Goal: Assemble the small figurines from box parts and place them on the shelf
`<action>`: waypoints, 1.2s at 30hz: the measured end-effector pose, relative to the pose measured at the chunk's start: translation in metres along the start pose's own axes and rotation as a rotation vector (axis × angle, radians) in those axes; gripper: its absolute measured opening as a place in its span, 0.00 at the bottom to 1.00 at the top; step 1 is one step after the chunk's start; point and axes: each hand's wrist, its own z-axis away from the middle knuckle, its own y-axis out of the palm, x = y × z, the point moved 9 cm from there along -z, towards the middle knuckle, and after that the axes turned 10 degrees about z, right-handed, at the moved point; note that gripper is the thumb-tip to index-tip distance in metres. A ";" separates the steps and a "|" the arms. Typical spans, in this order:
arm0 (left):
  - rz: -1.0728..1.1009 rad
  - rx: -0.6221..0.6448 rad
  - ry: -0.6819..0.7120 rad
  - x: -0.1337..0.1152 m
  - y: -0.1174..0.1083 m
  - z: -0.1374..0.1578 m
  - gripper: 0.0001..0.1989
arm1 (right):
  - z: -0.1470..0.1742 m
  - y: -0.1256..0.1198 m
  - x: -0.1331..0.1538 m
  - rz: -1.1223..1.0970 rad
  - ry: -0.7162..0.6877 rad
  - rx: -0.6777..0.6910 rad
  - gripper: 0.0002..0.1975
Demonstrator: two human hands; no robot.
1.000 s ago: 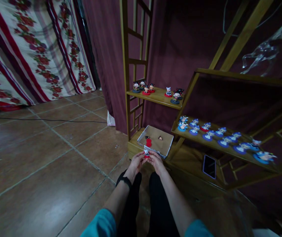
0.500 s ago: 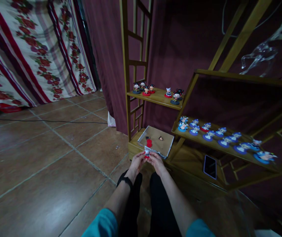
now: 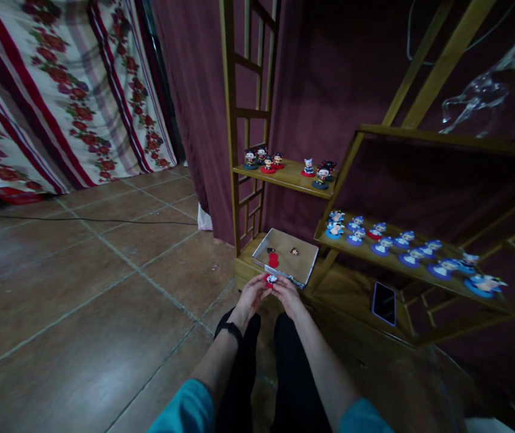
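Between my two hands is a small figurine [image 3: 271, 279] with a whitish body and a red base. My left hand [image 3: 252, 294] has its fingers closed on it from the left, and my right hand [image 3: 286, 294] grips it from the other side. Just beyond my fingertips lies a shallow cardboard tray [image 3: 307, 272]. Inside the tray are red discs [image 3: 273, 260], a dark small piece [image 3: 270, 250] and a loose figurine part [image 3: 294, 251].
Dark-haired figurines [image 3: 323, 174] and a white-and-red one [image 3: 308, 168] stand on the upper shelf [image 3: 291, 178]. Several blue and purple figurines [image 3: 382, 245] line the right shelf. A phone [image 3: 384, 304] lies below it. A glass deer [image 3: 478, 99] stands above. A cable [image 3: 81, 219] crosses the tiled floor.
The figurine in my hands has tipped, so its red base now shows more to the left. Both hands stay in nearly the same place.
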 end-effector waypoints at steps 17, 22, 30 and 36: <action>0.036 0.032 0.026 -0.002 0.002 -0.003 0.21 | -0.003 -0.001 0.003 0.006 -0.064 -0.051 0.11; 0.025 0.033 0.020 -0.002 0.002 -0.003 0.20 | 0.000 -0.006 0.005 -0.032 -0.073 -0.098 0.10; 0.024 0.019 0.014 -0.001 0.003 -0.001 0.22 | -0.004 -0.007 0.001 -0.037 -0.069 -0.094 0.14; 0.021 0.013 0.010 -0.003 0.006 0.000 0.21 | -0.009 -0.012 -0.008 -0.027 -0.045 -0.107 0.15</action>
